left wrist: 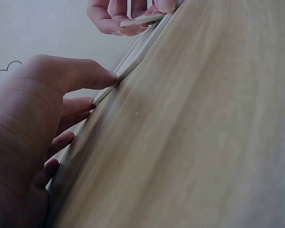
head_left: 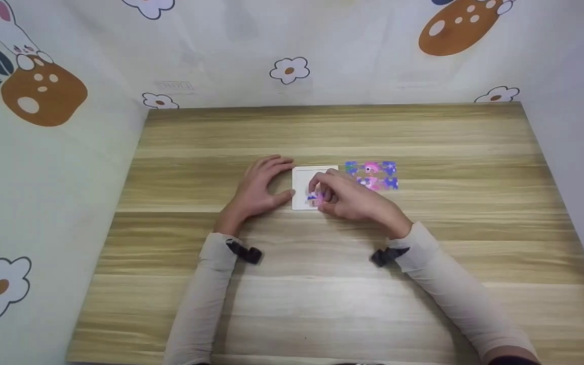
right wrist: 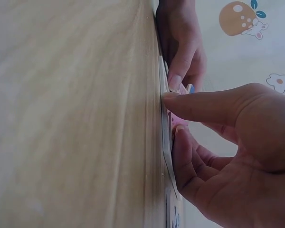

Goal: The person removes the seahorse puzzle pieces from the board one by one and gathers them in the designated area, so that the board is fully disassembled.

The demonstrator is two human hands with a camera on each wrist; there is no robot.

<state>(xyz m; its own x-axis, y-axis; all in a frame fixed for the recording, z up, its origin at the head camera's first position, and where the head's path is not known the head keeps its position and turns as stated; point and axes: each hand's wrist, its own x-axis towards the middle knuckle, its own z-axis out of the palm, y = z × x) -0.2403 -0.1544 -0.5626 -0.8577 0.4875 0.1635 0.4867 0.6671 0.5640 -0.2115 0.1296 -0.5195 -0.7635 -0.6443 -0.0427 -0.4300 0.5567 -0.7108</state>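
Observation:
A small white puzzle board (head_left: 301, 178) lies flat on the wooden table. My left hand (head_left: 263, 186) is at its left side, fairly straight fingers near the upper left corner and the thumb touching the lower left edge. Above the board, my right hand (head_left: 355, 196) pinches a pink puzzle piece (right wrist: 179, 118) between thumb and fingers. From the left wrist, the edge of that piece (left wrist: 140, 20) shows tilted, slightly raised over the board. Pink and purple printing (head_left: 314, 198) shows by the right fingertips; the fingers hide part of it.
Several loose pink and blue puzzle pieces (head_left: 371, 168) lie in two rows just right of the board, partly behind the right hand. The wooden table (head_left: 322, 304) meets a pale patterned wall covering (head_left: 221, 61) at the back and sides.

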